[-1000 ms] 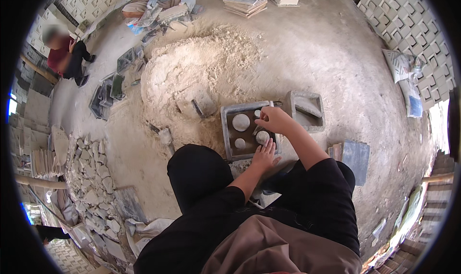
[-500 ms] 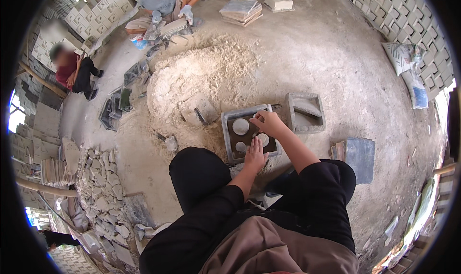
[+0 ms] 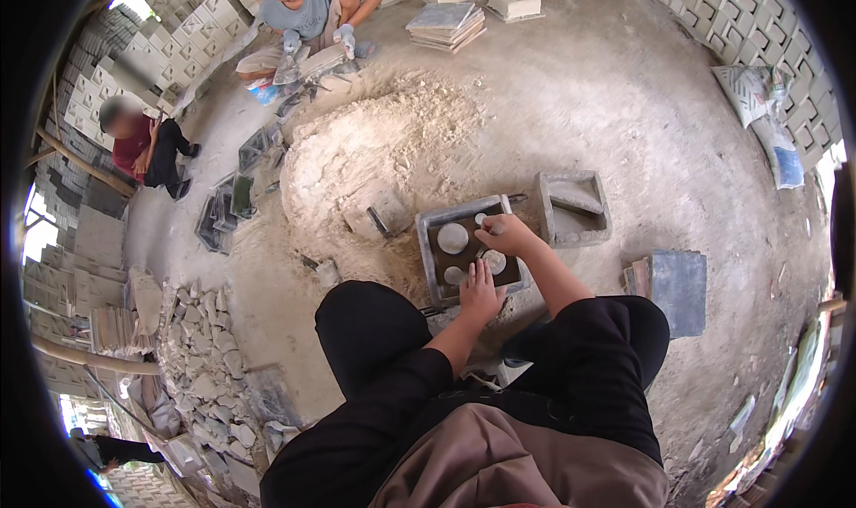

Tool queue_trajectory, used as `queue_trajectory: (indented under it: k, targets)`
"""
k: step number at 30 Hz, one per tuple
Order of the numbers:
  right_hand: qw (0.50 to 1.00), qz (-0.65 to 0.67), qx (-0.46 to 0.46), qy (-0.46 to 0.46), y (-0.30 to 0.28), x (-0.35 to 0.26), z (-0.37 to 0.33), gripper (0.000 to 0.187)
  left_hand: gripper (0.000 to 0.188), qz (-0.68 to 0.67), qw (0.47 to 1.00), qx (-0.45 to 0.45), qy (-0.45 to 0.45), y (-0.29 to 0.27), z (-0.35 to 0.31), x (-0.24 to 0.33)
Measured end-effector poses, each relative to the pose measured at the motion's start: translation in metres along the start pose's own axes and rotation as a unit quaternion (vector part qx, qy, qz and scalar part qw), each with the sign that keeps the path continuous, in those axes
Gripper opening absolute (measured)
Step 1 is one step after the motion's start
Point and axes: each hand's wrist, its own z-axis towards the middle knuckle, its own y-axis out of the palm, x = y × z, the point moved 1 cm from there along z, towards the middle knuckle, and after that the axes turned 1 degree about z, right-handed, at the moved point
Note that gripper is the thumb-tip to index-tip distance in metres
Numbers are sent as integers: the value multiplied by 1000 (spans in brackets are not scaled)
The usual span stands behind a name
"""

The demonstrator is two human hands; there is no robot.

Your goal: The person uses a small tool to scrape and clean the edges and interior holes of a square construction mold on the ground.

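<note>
On the ground in front of me sits a square grey mould frame (image 3: 425, 257). Its dark inner plate carries several pale round discs, among them a large disc (image 3: 453, 238) at the far left and a small disc (image 3: 481, 218) at the far right. My left hand (image 3: 481, 296) rests over the near side with fingers stretched out, their tips beside a speckled disc (image 3: 495, 260). My right hand (image 3: 506, 233) is closed above the right half of the mould, between the small disc and the speckled one. What its fingers pinch is too small to make out.
A pale powder heap (image 3: 348, 151) lies beyond the mould, with a block (image 3: 379, 207) at its near edge. To the right are a second frame (image 3: 546, 227) and dark flat plates (image 3: 679, 292). A gloved co-worker (image 3: 316, 18) works at the far left; broken chunks (image 3: 201, 356) lie left.
My right hand has drawn back from the far-right small disc, which now shows, and its fingers have closed nearer the speckled disc. My left hand stays stretched out on the mould's near side.
</note>
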Motion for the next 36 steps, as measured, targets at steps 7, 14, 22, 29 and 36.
queue_trajectory:
  k: [7,14,22,29,36]
  targets:
    - [985,148,0,84,-5,2,15,36,60,-17,992,-62,-105,-35,7,-33]
    - [988,128,82,-24,5,-64,23,34,73,-360,861,-85,-350,-18,6,-82]
    - [944,264,188,57,30,-28,25,38,81,-390,802,-114,-438,-1,20,-91]
    - [941,283,173,63,43,-20,26,40,82,-427,770,-133,-455,3,23,-88]
    - [928,333,165,15,29,-56,34,40,88,-439,783,-64,-436,18,12,-104]
